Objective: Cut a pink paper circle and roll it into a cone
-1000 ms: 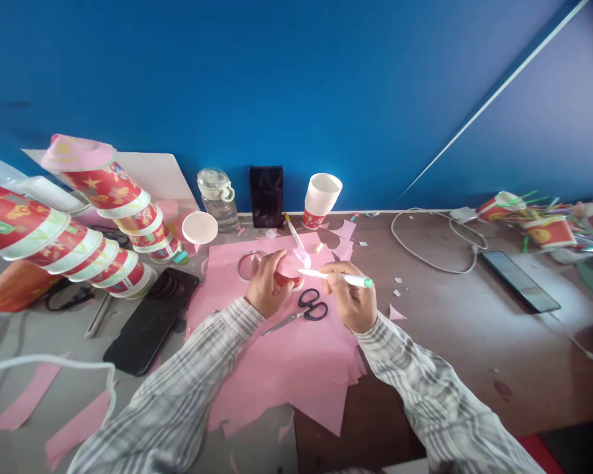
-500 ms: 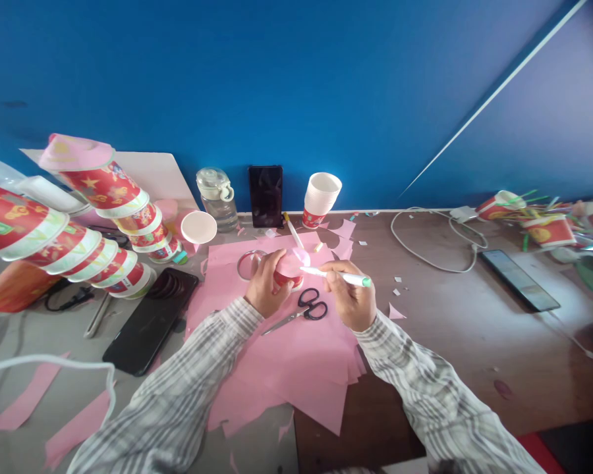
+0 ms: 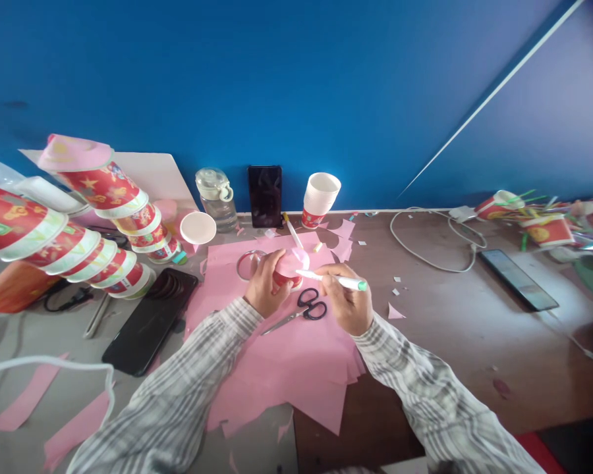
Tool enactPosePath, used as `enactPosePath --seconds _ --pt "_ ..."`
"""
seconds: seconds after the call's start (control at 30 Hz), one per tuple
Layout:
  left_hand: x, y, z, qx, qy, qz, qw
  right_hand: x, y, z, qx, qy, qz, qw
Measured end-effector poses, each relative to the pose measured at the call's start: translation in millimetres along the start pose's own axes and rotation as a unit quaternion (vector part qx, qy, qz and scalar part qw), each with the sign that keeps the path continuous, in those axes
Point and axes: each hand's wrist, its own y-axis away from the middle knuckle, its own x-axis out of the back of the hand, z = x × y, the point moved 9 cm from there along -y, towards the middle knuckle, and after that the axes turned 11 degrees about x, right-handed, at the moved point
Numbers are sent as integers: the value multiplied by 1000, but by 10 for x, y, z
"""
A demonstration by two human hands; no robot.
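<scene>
Left fingers clasp a pink-topped cup, right fingers grip a marker, and a bottle holds clear liquid.

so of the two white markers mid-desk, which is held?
The green-ended marker, in the right grip; the yellow-ended one lies unheld, nearer the blue wall.

past our right hand, we could slide low over the brown table toward the lit phone; paper scraps and the looped white cable lie near that path. between it and our left hand, the pen and pink-topped cup bar the way, but nearer us we could pass above the flat scissors. ahead, the bottle, dark phone and stacked cups stand before the blue wall. on our left, two tall cup towers hem us in.
</scene>
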Motion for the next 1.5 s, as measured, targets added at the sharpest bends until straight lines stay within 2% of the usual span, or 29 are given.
enactPosePath --seconds 0.07,0.13,0.23,0.33,0.57,0.63,0.73,0.83,0.93,1.03,1.2,1.37,1.5 --pt "1 -1 -7 3 5 -3 1000 11 14 31 -13 -10 10 1000" --pt "2 -1 -7 2 7 -6 1000 83 13 57 -12 -11 44 999" --pt "1 -2 -9 4 6 -8 1000 221 4 100 3 6 114 993" --pt "2 -3 -8 1 5 -3 1000 234 -3 176 26 4 142 990" --pt "-8 -11 -24 9 12 -20 1000 6 111 523 46 -27 112 992" --pt "-5 -12 -11 9 18 -25 999 -45 174 626 47 -37 119 991" --pt "-6 -14 -9 20 25 -26 999 -115 269 836 3 -57 132 990" --pt "-8 -10 -30 29 24 -15 999 -170 348 987 -45 -32 116 992" --pt "6 2 -58 28 27 4 999 -152 399 1007 -48 30 110 992" --pt "-4 14 -73 23 30 -1 999 -146 421 986 -40 57 111 991" --pt "-17 23 -47 14 31 -19 999 -166 426 972 -49 45 112 991" --pt "-31 27 -89 36 29 -12 999 -211 423 948 -64 38 71 995" --pt "-46 37 -109 40 13 3 999 -180 426 924 -58 49 70 995"
